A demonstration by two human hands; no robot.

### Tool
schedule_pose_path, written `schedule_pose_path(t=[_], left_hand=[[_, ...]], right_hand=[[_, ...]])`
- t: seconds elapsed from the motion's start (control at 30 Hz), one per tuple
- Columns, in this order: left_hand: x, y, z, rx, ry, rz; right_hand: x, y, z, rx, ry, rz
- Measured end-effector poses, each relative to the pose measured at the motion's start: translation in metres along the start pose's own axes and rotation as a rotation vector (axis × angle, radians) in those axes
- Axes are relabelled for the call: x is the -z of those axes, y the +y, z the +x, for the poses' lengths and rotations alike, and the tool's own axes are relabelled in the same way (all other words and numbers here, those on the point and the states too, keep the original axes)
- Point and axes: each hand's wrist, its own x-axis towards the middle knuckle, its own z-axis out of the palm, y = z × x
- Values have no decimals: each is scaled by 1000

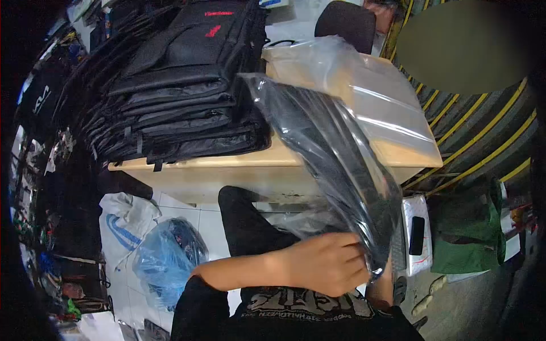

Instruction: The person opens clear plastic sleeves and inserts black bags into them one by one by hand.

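While the left hand [327,264] curls palm-down, it grips plastic [341,148].

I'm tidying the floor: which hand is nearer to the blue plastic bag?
Left. The left hand, by the clear wrapping, is right of the blue plastic bag in the picture; the right hand, hidden behind the wrapping, seems farther right, judging by its forearm.

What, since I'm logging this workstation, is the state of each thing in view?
Clear plastic bag, slanted, holding a dark item
Left hand, closed on the bag's near end
Right hand, hidden from view
Black bags, stacked on the table
Clear plastic sheeting, lying on the table
Phone, dark-screened, on a white package
Blue plastic bag, bulging
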Motion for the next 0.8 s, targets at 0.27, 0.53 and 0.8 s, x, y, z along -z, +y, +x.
schedule_pose_path(t=[0.27,0.53,0.8], left_hand=[[23,33,29,-198,-6,117],[125,158,-23,586,297,499],[31,296,-218,1720,2075,620]], right_hand=[[-23,-53,7,3,-324,-432],[-269,-28,34,-152,-1257,-640],[-286,249,-11,-1152,-1451,-857]])
